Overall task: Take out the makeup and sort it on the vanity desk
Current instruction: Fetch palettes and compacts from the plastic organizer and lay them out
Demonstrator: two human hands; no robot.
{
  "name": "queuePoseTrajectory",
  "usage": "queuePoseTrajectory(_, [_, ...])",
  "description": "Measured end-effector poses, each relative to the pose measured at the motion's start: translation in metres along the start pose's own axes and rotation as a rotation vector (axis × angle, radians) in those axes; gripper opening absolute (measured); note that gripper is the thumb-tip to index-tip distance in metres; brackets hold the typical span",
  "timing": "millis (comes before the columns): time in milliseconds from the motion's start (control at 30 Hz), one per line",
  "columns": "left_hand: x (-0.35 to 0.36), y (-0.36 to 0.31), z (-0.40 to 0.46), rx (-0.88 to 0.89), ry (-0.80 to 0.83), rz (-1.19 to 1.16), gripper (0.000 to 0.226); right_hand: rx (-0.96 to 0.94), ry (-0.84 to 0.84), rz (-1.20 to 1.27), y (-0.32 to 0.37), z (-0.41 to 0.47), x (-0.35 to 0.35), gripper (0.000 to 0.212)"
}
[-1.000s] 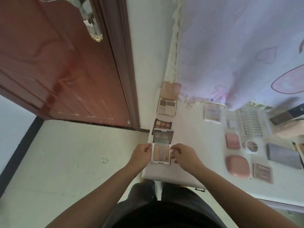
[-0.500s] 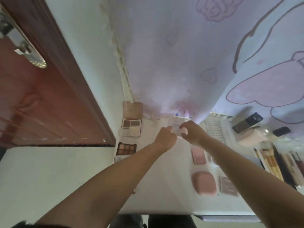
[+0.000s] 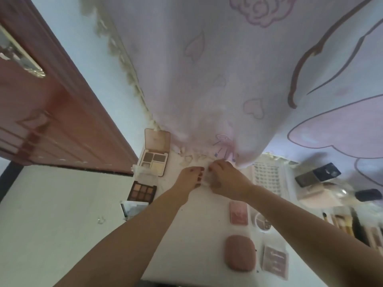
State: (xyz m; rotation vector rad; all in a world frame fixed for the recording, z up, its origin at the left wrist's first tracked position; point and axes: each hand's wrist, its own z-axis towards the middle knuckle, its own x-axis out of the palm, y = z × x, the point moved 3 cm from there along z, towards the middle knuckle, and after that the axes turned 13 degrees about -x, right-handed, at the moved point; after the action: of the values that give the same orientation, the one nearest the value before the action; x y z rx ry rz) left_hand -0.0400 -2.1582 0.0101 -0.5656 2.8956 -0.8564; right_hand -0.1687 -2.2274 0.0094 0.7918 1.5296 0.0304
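Both my hands reach to the far side of the white vanity desk (image 3: 199, 235). My left hand (image 3: 189, 177) and my right hand (image 3: 226, 180) pinch a small pale palette (image 3: 207, 179) between them, mostly hidden by the fingers. Along the desk's left edge lie an open pink-lidded eyeshadow palette (image 3: 154, 162), a dark brown-toned palette (image 3: 142, 191) and an open compact with a mirror (image 3: 132, 208), partly behind my left forearm.
A pink blush case (image 3: 238, 212), a round compact (image 3: 262, 221), a rounded pink case (image 3: 240, 252) and a flat pink packet (image 3: 274, 262) lie on the right. A white grid tray (image 3: 266, 179), brushes (image 3: 342, 222) and dark bottles stand further right. A printed curtain (image 3: 228, 79) hangs behind; a brown door (image 3: 51, 121) is left.
My hands left the mirrored compact at the near left edge and reached forward to the pale palette by the curtain. The head camera tilted up.
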Motion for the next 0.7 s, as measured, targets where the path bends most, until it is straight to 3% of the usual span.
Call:
queuePoseTrajectory(67, [-0.007,0.011,-0.005,-0.111,0.138,-0.151,0.032,-0.005,-0.110,0.143,0.015,-0.009,-0.008,0.054])
queuePoseTrajectory(133, [-0.007,0.023,-0.014,-0.240,0.381,-0.289,0.043,0.007,-0.176,0.248,0.029,-0.016,-0.013,0.055])
queuePoseTrajectory(200, [-0.007,0.030,-0.023,-0.270,0.542,-0.416,0.050,0.014,-0.197,0.292,0.042,-0.019,-0.015,0.056])
queuePoseTrajectory(333, [-0.012,0.031,-0.032,-0.264,0.615,-0.552,0.050,0.063,-0.196,0.329,0.056,-0.020,-0.019,0.055])
queuePoseTrajectory(533, [-0.025,0.032,-0.040,-0.283,0.683,-0.538,0.050,0.097,-0.206,0.594,0.062,-0.015,-0.040,0.027])
queuePoseTrajectory(600, [-0.026,0.032,-0.043,-0.293,0.698,-0.580,0.051,0.188,-0.306,0.717,0.057,-0.007,-0.051,0.014])
queuePoseTrajectory(700, [-0.025,0.029,-0.041,-0.299,0.682,-0.649,0.052,0.308,-0.461,0.922,0.045,0.003,-0.058,0.013])
